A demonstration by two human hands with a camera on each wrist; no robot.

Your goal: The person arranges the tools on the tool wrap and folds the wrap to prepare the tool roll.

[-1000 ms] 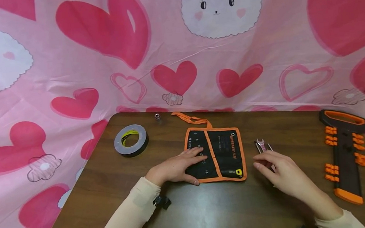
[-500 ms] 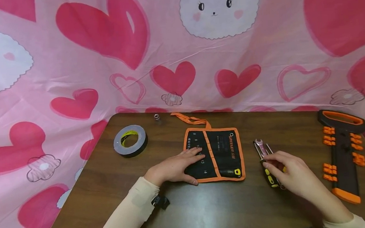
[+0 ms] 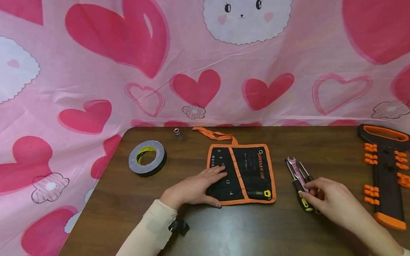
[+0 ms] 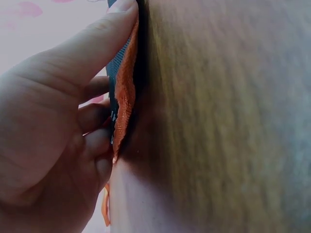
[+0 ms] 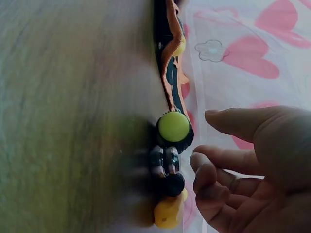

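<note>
My left hand (image 3: 195, 188) lies on the left part of a black tool pouch (image 3: 252, 168) with orange edging and printed size numbers. Its thumb rests over the orange edge, as the left wrist view shows. To the right lie a wrench (image 3: 296, 171) and a screwdriver (image 3: 304, 200) with a black and yellow handle, side by side. A second thin shaft (image 3: 304, 169) beside them runs under my right hand (image 3: 333, 202). In the right wrist view, that hand hovers beside the handle ends, thumb and index finger apart, other fingers curled, nothing held. A yellow handle (image 5: 167, 213) shows there too.
A roll of tape (image 3: 147, 158) lies at the left, with a small metal socket (image 3: 177, 132) behind it. An orange strap (image 3: 214, 133) trails from the pouch's back edge. At the right lies a black holder (image 3: 388, 174) with orange clips. Patterned cloth surrounds the table.
My right hand has shifted right and towards me, uncovering the screwdriver's yellow and black handle and more of the wrench. The left hand stays on the pouch with hardly any movement.
</note>
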